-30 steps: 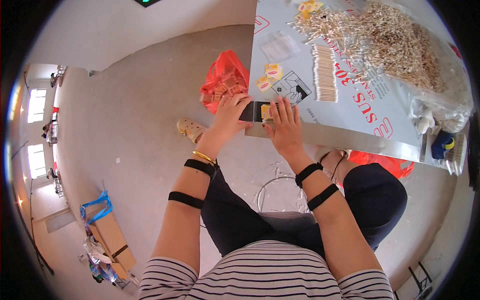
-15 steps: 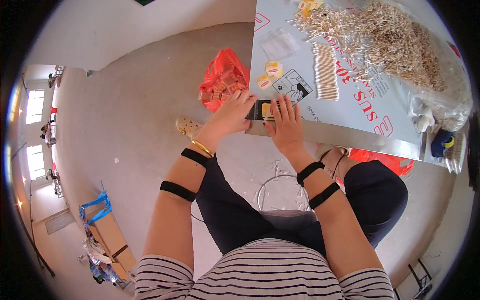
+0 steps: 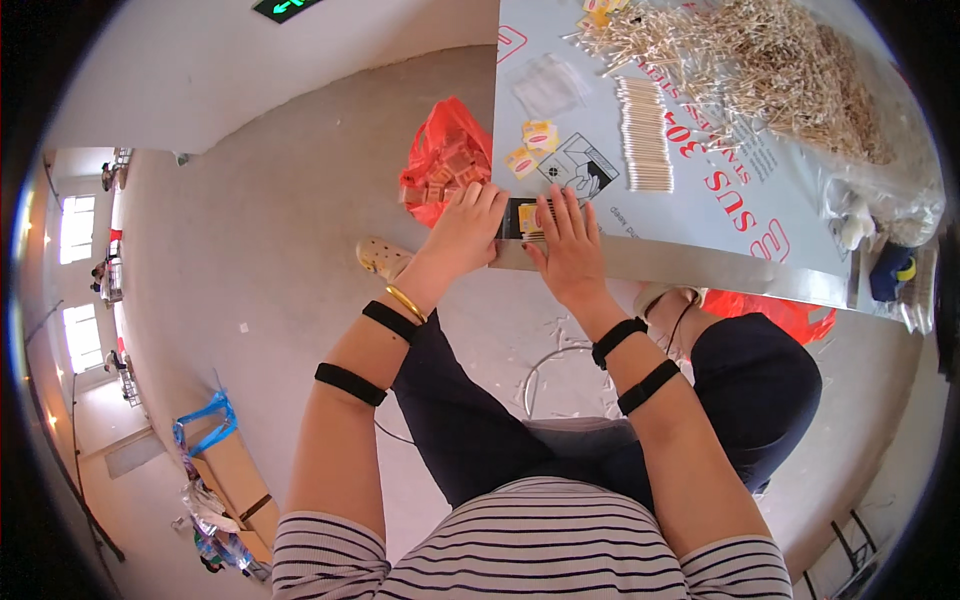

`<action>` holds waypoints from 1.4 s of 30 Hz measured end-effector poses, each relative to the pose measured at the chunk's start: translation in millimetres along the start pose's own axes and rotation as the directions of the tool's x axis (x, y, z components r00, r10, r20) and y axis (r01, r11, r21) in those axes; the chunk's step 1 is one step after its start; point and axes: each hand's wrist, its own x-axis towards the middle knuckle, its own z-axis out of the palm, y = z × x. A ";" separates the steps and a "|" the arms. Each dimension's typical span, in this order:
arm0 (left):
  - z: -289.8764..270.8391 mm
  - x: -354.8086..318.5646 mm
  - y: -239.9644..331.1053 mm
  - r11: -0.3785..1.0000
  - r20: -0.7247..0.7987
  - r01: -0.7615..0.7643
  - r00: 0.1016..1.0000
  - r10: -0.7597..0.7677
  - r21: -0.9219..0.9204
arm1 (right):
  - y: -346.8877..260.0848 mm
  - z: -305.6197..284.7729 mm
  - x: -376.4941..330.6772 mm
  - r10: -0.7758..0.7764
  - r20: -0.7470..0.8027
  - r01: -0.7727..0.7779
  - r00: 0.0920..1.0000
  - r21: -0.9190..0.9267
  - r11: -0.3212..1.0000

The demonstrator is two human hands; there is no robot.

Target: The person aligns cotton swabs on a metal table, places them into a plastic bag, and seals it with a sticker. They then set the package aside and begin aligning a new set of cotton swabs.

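Note:
At the near left corner of the table [image 3: 625, 215] lies a dark flat piece [image 3: 515, 218], with a small yellow-labelled packet [image 3: 531, 220] on it. My right hand [image 3: 570, 245] rests flat over the packet's right side, fingers stretched out and partly hiding it. At the dark piece's left end, my left hand [image 3: 460, 232] has its fingers close together and bent at the table edge; what they grip is hidden. Beyond my hands are loose yellow cards [image 3: 533, 147], clear plastic bags [image 3: 550, 86] and a neat row of cotton swabs [image 3: 646, 135].
A large heap of cotton swabs [image 3: 790, 85] covers the far right of the table beside clear plastic [image 3: 880, 205]. A red bag [image 3: 448, 160] of small packs stands left of the table. Another red bag [image 3: 770, 315] shows below its front edge. Swabs lie scattered on the floor.
The whole view has shifted slightly, with the table a little further left. My hands keep nearly the same places at the packet.

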 end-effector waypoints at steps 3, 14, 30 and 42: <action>1.9 1.7 2.4 1.000 -0.006 0.003 1.000 -0.003 0.000 | -0.1 -1.2 0.1 0.002 -0.001 -0.002 1.000 0.003 1.000; 17.8 -7.3 -7.1 0.918 -0.065 0.084 0.991 -0.119 -0.388 | 1.9 2.5 -0.6 0.002 -0.007 -0.002 1.000 -0.053 0.999; 28.1 -9.3 -23.6 0.783 -0.034 0.068 0.993 -0.112 -0.618 | -16.0 13.7 11.6 0.045 0.069 -0.037 0.997 -0.110 0.993; 29.3 -9.3 -26.0 0.803 -0.079 0.019 0.993 -0.083 -0.596 | -33.2 24.6 13.6 0.047 0.053 -0.042 0.997 -0.082 0.996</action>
